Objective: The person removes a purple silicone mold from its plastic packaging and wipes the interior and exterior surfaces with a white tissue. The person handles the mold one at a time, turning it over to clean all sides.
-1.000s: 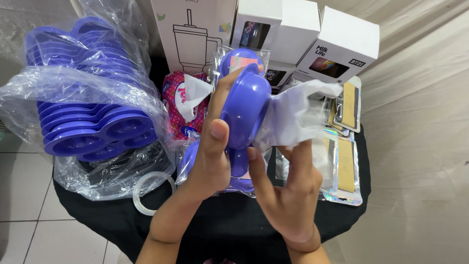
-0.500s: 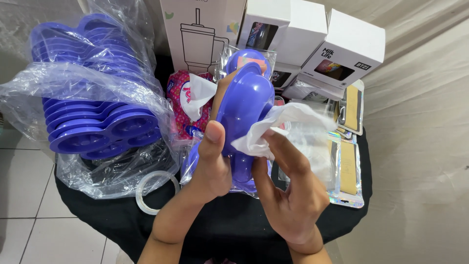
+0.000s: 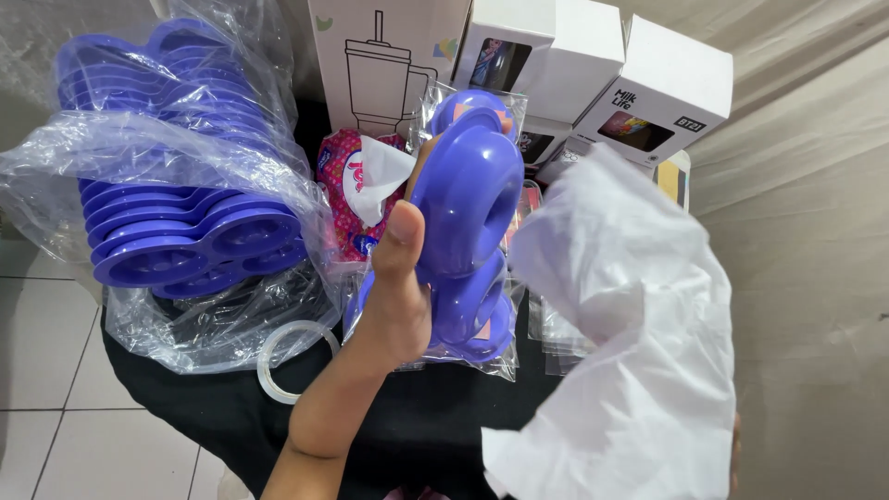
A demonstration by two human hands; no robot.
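My left hand (image 3: 394, 296) grips a purple plastic piece (image 3: 463, 199) with round hollows and holds it upright above the table, thumb pressed on its near edge. A large crumpled white tissue (image 3: 630, 352) hangs open to the right of the piece, apart from it. My right hand (image 3: 734, 454) holds the tissue from behind and is almost wholly hidden; only a sliver shows at the tissue's right edge. Under the held piece lie more purple pieces in a clear bag (image 3: 477, 329).
A stack of purple trays in a clear plastic bag (image 3: 176, 231) fills the left. A clear tape ring (image 3: 278, 356) lies on the black cloth (image 3: 426, 417). A pink tissue pack (image 3: 347, 194), a box with a cup drawing (image 3: 380, 56) and white boxes (image 3: 667, 93) stand behind.
The tissue was against the purple piece; it has come away to the right and spread wide. The piece has turned its hollow side toward me.
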